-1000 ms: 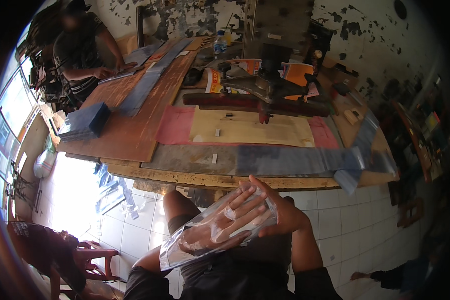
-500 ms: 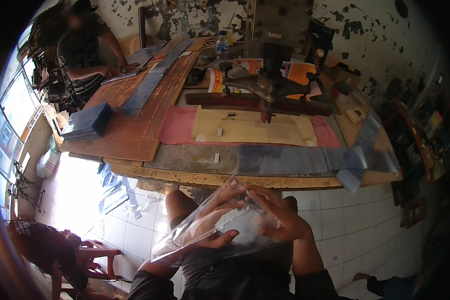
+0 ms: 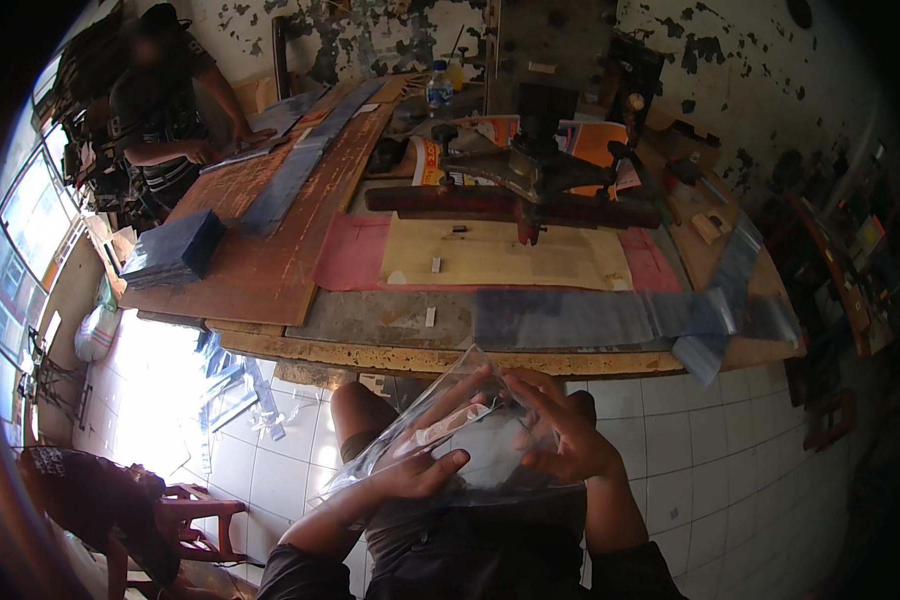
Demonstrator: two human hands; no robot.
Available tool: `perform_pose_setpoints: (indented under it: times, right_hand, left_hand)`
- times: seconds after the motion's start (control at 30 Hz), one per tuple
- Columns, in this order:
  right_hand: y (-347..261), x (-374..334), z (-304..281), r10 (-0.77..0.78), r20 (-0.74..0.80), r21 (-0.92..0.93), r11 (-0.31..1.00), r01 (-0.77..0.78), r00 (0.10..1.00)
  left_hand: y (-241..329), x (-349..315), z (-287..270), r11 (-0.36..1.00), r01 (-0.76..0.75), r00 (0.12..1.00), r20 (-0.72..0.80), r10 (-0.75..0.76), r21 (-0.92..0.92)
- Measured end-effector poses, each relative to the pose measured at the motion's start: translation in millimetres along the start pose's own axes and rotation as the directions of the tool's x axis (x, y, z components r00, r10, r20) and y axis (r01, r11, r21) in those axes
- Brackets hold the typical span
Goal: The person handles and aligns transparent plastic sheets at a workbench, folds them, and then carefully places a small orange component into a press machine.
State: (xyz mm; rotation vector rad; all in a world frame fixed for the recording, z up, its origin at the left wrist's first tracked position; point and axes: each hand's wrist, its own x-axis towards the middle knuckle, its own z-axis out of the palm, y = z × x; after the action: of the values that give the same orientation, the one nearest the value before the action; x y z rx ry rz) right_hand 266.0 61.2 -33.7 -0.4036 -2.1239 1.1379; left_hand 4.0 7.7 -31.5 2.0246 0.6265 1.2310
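Note:
In front of my lap I hold a clear plastic sheet, shiny and tilted, one corner pointing up toward the table edge. Whether it is one layer or several I cannot tell. My left hand grips it from the left; the thumb lies over the near edge, while the fingers show blurred through the plastic. On the right edge, my right hand holds it between thumb and fingers. Beyond, on the table, stands a dark metal press with a reddish bar above a yellow sheet on a pink one.
Bluish plastic strips lie along the table's front right. A stack of bluish sheets sits on the brown board at left. A co-worker handles strips at the far left. Another person is at lower left, beside a red stool.
My left fingers have slid lower behind the plastic and my left thumb has risen slightly. The sheet's upper corner has moved up a little. My right hand has stayed nearly in place.

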Motion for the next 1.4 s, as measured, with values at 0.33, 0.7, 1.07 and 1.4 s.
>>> perform_pose_setpoints:
  times: [0.33, 0.7, 1.07, 1.4]
  right_hand:
    - [-34, 19, -1, -0.095, -0.151, -0.138, 0.988, 0.074, 0.984]
    - [-47, 20, 22, -0.149, -0.345, -0.246, 0.967, 0.064, 0.927]
    - [-54, 14, 16, -0.254, -0.391, -0.332, 0.935, 0.122, 0.884]
    - [-46, 9, 12, -0.255, -0.406, -0.275, 0.950, 0.149, 0.877]
  left_hand:
    - [4, 2, -6, 0.988, 0.042, 0.989, 0.149, -0.019, -0.152]
    - [-5, -19, 22, 0.999, -0.031, 0.999, 0.004, 0.032, -0.029]
    - [-5, -24, 32, 0.974, 0.129, 0.989, 0.098, -0.113, -0.188]
    - [-7, -22, 28, 0.863, 0.380, 0.915, 0.272, -0.298, -0.333]
